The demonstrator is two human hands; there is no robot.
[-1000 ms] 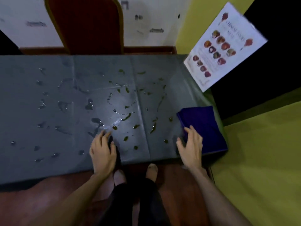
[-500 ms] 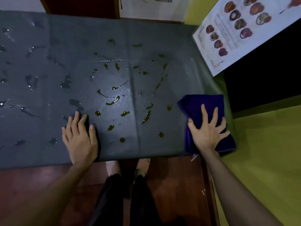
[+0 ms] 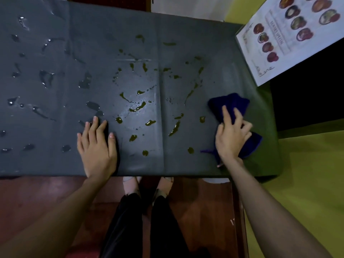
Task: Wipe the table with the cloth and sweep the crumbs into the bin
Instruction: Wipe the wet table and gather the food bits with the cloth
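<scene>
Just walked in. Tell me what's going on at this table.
A person is standing at a dark grey table and starting to wipe it. Their right hand grips a bunched blue cloth near the table's right end. Their left hand rests flat on the surface near the front edge. Greenish smears and clear wet drops cover most of the top, so the wiping has barely begun. A food menu lies past the far right corner. No bin is in view.

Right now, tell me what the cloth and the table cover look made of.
Blue cloth: soft fabric, perhaps microfibre; matte, bunching under the right hand. Grey table cover: smooth plastic or vinyl, likely; faint sheen, fold creases, spills beading on top.
</scene>
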